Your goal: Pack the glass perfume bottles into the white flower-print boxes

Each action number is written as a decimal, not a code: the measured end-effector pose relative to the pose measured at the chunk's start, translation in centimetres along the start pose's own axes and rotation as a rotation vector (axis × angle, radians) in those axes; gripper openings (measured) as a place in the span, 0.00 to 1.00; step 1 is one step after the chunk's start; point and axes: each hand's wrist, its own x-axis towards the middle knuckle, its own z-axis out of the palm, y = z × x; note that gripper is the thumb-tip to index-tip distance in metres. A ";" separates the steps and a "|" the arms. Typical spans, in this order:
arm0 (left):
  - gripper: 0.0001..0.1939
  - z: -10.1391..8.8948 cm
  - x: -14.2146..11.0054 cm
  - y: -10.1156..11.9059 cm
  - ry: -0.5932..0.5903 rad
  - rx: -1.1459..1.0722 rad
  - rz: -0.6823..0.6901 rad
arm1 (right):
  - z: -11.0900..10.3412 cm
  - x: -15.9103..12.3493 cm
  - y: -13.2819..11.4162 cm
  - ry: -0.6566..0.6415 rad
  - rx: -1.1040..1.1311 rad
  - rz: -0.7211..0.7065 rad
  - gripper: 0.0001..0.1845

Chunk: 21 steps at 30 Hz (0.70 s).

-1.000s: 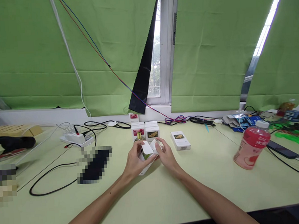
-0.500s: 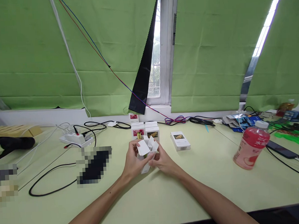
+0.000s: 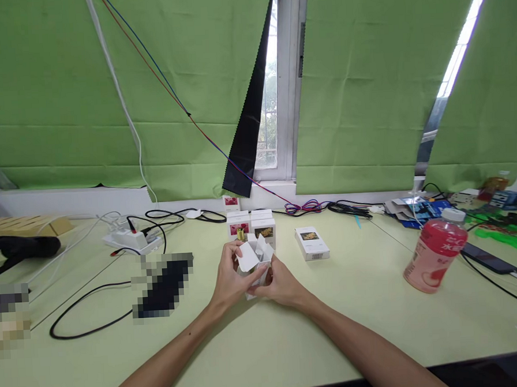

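Note:
Between both hands is a small white carton (image 3: pixel 247 259) with its top flaps raised. My left hand (image 3: pixel 229 276) grips its left side, the thumb reaching across the front. My right hand (image 3: pixel 283 282) is wrapped round its right side and lower front. Something pale shows inside the carton, too small to make out. A gold cylindrical cap (image 3: pixel 240 233) stands just behind it, close to my left fingers. Behind that are white boxes with pictures, one with a pink print (image 3: pixel 238 226) and one with a yellow-brown print (image 3: pixel 264 231).
A closed white box (image 3: pixel 312 244) lies to the right. Farther right are a pink drink bottle (image 3: pixel 435 252) and a dark phone (image 3: pixel 489 257). At the left are a power strip (image 3: pixel 133 241), a black cable and a blurred dark object (image 3: pixel 164 285). Coiled wires (image 3: pixel 305 206) run along the back.
The fingers of my right hand have shifted lower round the carton's front. The carton's raised flaps have moved slightly; the surrounding objects have stayed put.

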 end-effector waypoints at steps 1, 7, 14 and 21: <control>0.25 0.0 0.0 0.0 0.004 0.006 -0.001 | 0.0 0.0 0.0 0.011 -0.021 -0.013 0.35; 0.23 -0.1 0.1 0.1 0.010 0.038 0.003 | -0.1 0.1 0.0 0.051 -0.132 -0.086 0.31; 0.22 -0.1 0.4 -0.4 -0.026 -0.060 0.018 | -0.5 0.3 0.2 0.149 -0.242 -0.097 0.25; 0.19 -0.2 0.4 -0.6 -0.032 0.055 0.081 | -0.9 0.6 0.6 0.220 -0.301 -0.066 0.22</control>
